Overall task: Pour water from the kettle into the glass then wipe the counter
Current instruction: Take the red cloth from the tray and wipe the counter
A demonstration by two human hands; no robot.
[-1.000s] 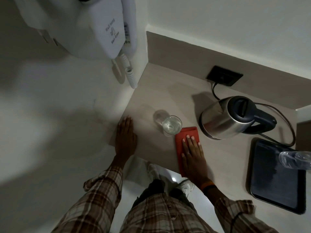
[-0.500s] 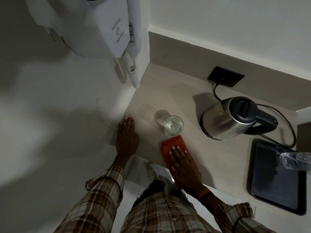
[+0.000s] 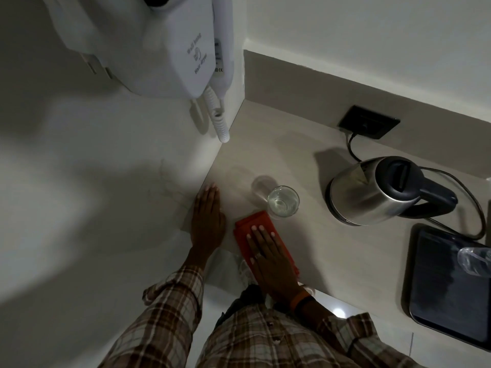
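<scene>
A clear glass (image 3: 283,201) with water in it stands on the pale counter (image 3: 292,144). The steel kettle (image 3: 372,192) with a black lid and handle sits to its right, its cord plugged in at the back. A red cloth (image 3: 252,221) lies flat just in front of the glass, nearly touching its base. My right hand (image 3: 268,258) presses flat on the cloth, fingers together, covering most of it. My left hand (image 3: 208,221) rests flat on the counter's left end beside the wall, holding nothing.
A white wall-mounted hair dryer (image 3: 170,46) with a coiled cord hangs over the left corner. A black socket plate (image 3: 368,125) sits at the back. At the right, a dark tray (image 3: 449,296) carries a clear plastic bottle (image 3: 475,260). The counter's front edge runs under my right wrist.
My right hand has slid the red cloth leftward along the counter, from in front of the kettle to below and left of the glass. The left hand has stayed put.
</scene>
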